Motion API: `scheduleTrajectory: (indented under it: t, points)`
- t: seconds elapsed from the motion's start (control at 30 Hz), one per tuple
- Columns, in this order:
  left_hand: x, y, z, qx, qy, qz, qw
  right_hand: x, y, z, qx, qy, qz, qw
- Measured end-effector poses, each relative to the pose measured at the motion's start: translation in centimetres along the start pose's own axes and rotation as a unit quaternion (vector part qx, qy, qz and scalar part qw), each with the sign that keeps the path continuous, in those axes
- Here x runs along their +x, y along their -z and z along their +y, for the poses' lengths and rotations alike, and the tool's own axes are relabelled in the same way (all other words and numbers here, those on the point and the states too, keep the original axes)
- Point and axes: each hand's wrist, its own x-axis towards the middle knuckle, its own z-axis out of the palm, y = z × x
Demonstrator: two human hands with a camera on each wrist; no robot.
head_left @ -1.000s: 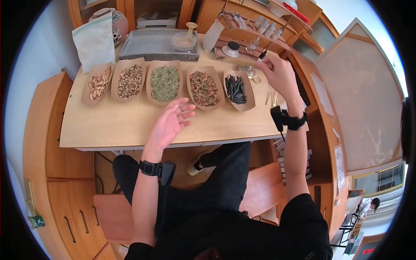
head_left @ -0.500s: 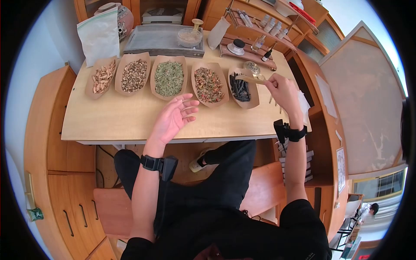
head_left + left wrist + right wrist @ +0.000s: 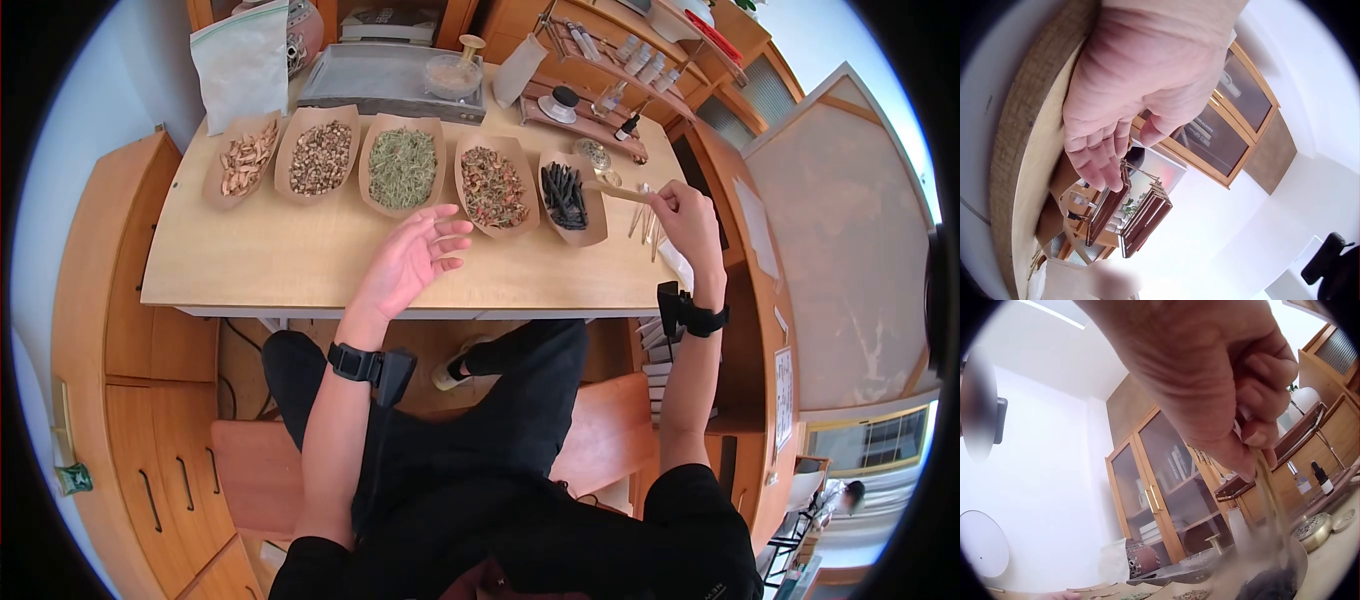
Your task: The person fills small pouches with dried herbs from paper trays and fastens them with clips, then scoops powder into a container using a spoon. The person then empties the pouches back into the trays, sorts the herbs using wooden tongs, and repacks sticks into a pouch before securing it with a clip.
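Note:
My right hand [image 3: 690, 222] pinches a slim, flat light-wood tool [image 3: 625, 192] by one end, between thumb and fingertips. The tool's far end reaches over the right rim of a brown paper tray [image 3: 592, 226] holding black dried sticks [image 3: 563, 196]. In the right wrist view the lower part of the tool is blurred above the sticks. My left hand [image 3: 408, 262] holds nothing, its fingers loosely bent, in front of the trays of green dried herb [image 3: 402, 168] and mixed reddish dried flowers [image 3: 493, 188].
Further left stand paper trays of brown pieces [image 3: 320, 158] and pale wood chips [image 3: 247, 160]. Behind are a white pouch [image 3: 240, 65], a grey tray [image 3: 380, 85] with a glass bowl [image 3: 452, 75], and a rack of small bottles [image 3: 625, 60]. Thin metal tools [image 3: 647, 222] lie at right.
My right hand came back and down from beside the small bottles, bringing the wooden tool to the black sticks, then shifted right. My left hand keeps its place near the table front.

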Motion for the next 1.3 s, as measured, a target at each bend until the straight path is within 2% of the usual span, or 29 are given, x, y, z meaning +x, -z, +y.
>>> scheduleTrajectory:
  t: [0.17, 0.23, 0.27, 0.33, 0.47, 0.57, 0.67, 0.73, 0.87, 1.2, 1.27, 1.3]
  points:
    - [0.0, -0.1, 0.1, 0.002, 0.002, -0.003, 1.0, 0.9, -0.9, 0.3, -0.011, -0.021, -0.028, 0.999]
    - [-0.1, -0.1, 0.1, -0.001, 0.002, 0.001, 1.0, 1.6, -1.6, 0.2, 0.083, -0.01, 0.013, 0.996]
    - [-0.1, -0.1, 0.1, -0.003, 0.001, 0.001, 1.0, 2.0, -2.1, 0.1, 0.083, -0.01, 0.013, 0.996]
    - [0.0, -0.2, 0.2, 0.0, 0.004, 0.005, 1.0, 2.9, -3.3, 0.3, 0.205, -0.012, -0.007, 0.979]
    - [0.0, 0.0, 0.1, -0.004, 0.001, 0.003, 1.0, 3.7, -5.7, 1.5, 0.193, -0.023, -0.017, 0.981]
    - [0.0, -0.1, 0.2, 0.009, 0.003, 0.009, 1.0, 3.6, -6.0, 1.6, 0.159, -0.01, 0.005, 0.987]
    - [0.0, 0.0, 0.0, 0.002, 0.004, 0.011, 1.0, 3.4, -5.6, 1.8, 0.161, -0.051, -0.003, 0.986]
    - [0.0, 0.0, 0.0, 0.004, 0.009, 0.008, 1.0, 2.9, -5.0, -0.2, 0.203, 0.013, 0.011, 0.979]
    - [0.0, 0.0, 0.1, 0.007, 0.006, 0.003, 1.0, 2.1, -5.1, -3.2, 0.173, 0.036, 0.005, 0.984]
    - [0.0, 0.1, 0.0, 0.001, 0.002, 0.008, 1.0, 2.3, -5.8, -1.7, 0.178, 0.037, 0.033, 0.983]
    - [0.0, 0.0, 0.1, 0.0, 0.001, 0.008, 1.0, 2.4, -5.7, -1.0, 0.164, 0.032, 0.084, 0.982]
    - [0.0, 0.0, 0.1, 0.0, 0.001, 0.008, 1.0, 2.3, -5.3, -0.9, 0.164, 0.032, 0.083, 0.982]
